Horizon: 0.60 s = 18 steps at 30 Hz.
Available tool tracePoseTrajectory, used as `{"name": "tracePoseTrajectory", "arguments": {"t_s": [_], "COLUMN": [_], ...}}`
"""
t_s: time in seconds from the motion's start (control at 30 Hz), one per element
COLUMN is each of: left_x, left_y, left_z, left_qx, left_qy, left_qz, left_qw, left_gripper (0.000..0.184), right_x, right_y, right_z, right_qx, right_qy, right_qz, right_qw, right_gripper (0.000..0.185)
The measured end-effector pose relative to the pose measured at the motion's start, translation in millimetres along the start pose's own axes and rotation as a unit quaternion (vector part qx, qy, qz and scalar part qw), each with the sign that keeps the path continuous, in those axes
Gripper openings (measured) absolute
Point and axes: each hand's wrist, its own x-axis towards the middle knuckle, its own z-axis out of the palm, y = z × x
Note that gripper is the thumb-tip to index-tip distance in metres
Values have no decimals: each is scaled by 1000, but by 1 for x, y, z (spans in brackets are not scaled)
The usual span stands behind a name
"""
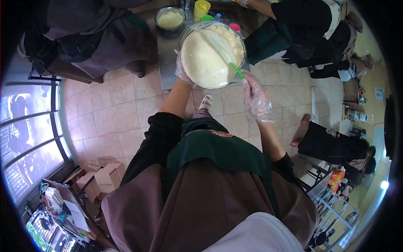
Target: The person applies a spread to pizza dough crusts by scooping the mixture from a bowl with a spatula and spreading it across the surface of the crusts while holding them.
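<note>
My left hand (182,72), in a clear plastic glove, grips the near left edge of a round, pale cream-covered disc (205,63); I cannot tell whether it is a cake or a filled pan. It is tilted over a large bowl (240,40) of cream, whose far and right sides show behind it. In my gloved right hand (256,97) is a spatula with a green handle (236,70). Its blurred pale blade lies against or just above the cream surface.
A metal table (166,59) stands ahead, bearing a smaller bowl of pale cream (170,19), a yellow cup (201,9) and a pink cup (234,27). People stand close on both sides of it. Cardboard boxes (108,177) lie on the tiled floor at left.
</note>
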Motion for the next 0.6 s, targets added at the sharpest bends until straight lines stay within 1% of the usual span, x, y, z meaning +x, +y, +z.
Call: {"name": "tracePoseTrajectory", "arguments": {"t_s": [0.07,0.1,0.17,0.2,0.27,0.3,0.37,0.4,0.47,0.5,0.57,0.6], "left_x": [-1,-1,4,8,10,9,7,6,9,12,16,17], "left_y": [1,0,-3,-5,0,1,11,14,19,17,12,9], "left_z": [3,2,-2,-4,-4,-4,6,7,7,4,-1,-2], "left_qx": [-66,-66,-136,-136,-157,-158,-180,-180,-157,-157,-16,-16], "left_qy": [1,0,-16,-15,18,20,-36,-33,-50,-49,-31,-31], "left_qz": [-45,-45,-81,-81,-73,-72,-39,-38,-38,-37,-21,-21], "left_qw": [997,997,987,987,985,985,982,982,986,986,999,999], "left_gripper": [40,40,41,41,40,40,39,39,39,39,42,42], "right_x": [10,9,6,4,-3,-4,-3,-2,6,12,20,18], "right_y": [-2,2,14,17,12,11,11,13,18,21,26,25], "right_z": [-5,-2,8,7,4,0,-9,-10,-10,-10,-9,-8], "right_qx": [-16,-17,-49,-49,19,20,9,10,49,49,-31,-31], "right_qy": [18,19,4,3,-81,-83,-145,-148,-49,-50,-12,-12], "right_qz": [25,25,-84,-84,-81,-81,-86,-85,-112,-113,-69,-68], "right_qw": [999,999,995,995,993,993,986,985,991,991,997,997], "right_gripper": [18,18,22,22,23,23,20,20,21,21,21,21]}}
